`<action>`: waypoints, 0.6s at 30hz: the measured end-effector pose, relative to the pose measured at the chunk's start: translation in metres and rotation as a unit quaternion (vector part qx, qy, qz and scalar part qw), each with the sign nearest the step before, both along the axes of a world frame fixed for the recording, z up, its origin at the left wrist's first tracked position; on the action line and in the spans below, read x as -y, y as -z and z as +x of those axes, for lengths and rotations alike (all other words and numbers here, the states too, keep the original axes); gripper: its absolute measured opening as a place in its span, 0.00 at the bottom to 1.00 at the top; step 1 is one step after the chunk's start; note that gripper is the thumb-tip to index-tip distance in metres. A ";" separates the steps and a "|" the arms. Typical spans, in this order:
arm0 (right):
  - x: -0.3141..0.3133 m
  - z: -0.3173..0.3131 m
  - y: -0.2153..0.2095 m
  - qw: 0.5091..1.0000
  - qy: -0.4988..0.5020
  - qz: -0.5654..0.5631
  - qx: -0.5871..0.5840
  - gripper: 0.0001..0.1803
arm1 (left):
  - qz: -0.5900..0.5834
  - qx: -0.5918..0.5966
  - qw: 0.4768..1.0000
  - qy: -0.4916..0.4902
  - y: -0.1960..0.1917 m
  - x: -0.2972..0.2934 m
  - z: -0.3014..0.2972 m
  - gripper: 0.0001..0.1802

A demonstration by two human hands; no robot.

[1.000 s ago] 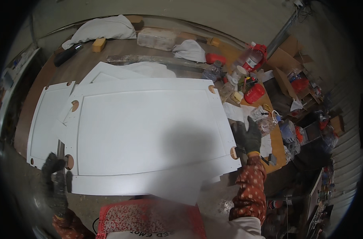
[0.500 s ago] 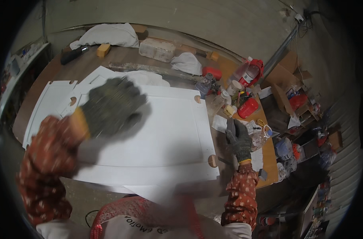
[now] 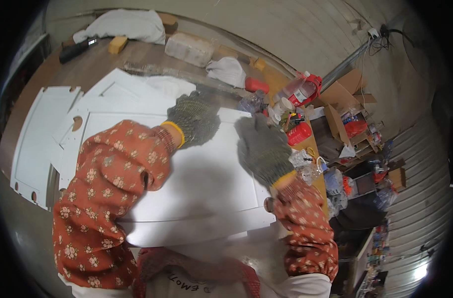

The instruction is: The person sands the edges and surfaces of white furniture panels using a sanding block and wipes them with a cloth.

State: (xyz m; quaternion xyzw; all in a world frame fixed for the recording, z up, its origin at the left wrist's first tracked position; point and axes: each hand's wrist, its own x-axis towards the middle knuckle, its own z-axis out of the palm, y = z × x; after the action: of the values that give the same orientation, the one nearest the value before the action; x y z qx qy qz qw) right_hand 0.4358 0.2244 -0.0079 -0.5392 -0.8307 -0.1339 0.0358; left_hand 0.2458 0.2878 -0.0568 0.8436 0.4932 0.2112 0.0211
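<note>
gloves cover both hands over the white cabinet door panel (image 3: 196, 184) at centre frame, topmost of a stack reaching to the left edge. the left hand (image 3: 194, 118) lies flat, fingers loosely together, near the panel's far edge, seemingly to steady it. the right hand (image 3: 260, 148) rests spread along the right edge. bottles and a red container (image 3: 299, 133) crowd the workbench (image 3: 47, 79) at upper right.

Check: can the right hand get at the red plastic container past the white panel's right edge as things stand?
Probably yes. The right hand lies open on the flat white panel near its right edge, and the red plastic container sits just beyond with nothing tall between them, only small clutter beside it.
</note>
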 end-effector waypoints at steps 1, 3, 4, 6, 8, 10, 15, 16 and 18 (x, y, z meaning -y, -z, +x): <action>0.017 0.007 0.001 0.999 -0.035 0.026 0.000 0.13 | -0.017 0.017 0.999 -0.031 0.007 -0.005 0.001 0.20; 0.058 0.021 -0.006 0.996 -0.044 0.038 0.067 0.14 | -0.033 -0.003 0.999 -0.029 0.003 -0.007 0.002 0.20; 0.038 0.013 0.003 0.996 -0.071 0.015 0.061 0.14 | -0.051 -0.028 0.997 -0.060 0.008 -0.009 -0.012 0.20; 0.048 0.015 -0.010 0.996 -0.022 -0.017 0.089 0.14 | -0.063 -0.072 0.995 0.005 -0.004 -0.004 0.004 0.21; -0.002 0.019 0.011 0.988 -0.044 0.070 0.132 0.13 | -0.062 -0.036 0.997 0.007 -0.001 -0.009 0.013 0.22; -0.005 0.024 0.008 0.995 -0.012 0.066 0.069 0.13 | -0.079 -0.011 0.997 0.009 -0.003 -0.010 0.025 0.22; 0.047 0.011 0.009 0.993 -0.076 0.050 0.073 0.15 | -0.088 -0.015 0.995 -0.050 0.008 -0.016 -0.003 0.23; 0.039 0.004 0.011 0.994 -0.064 0.049 0.072 0.15 | -0.103 -0.028 0.993 -0.052 0.006 -0.019 -0.008 0.23; 0.042 0.003 0.002 0.995 0.007 0.049 0.084 0.16 | -0.105 -0.023 0.994 -0.006 -0.005 -0.011 0.012 0.22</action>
State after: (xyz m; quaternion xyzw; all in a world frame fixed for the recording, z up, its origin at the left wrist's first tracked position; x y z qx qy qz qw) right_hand 0.4389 0.1820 -0.0097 -0.5292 -0.8196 -0.2195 -0.0088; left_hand 0.2579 0.2988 -0.0523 0.8383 0.5182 0.1392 0.0968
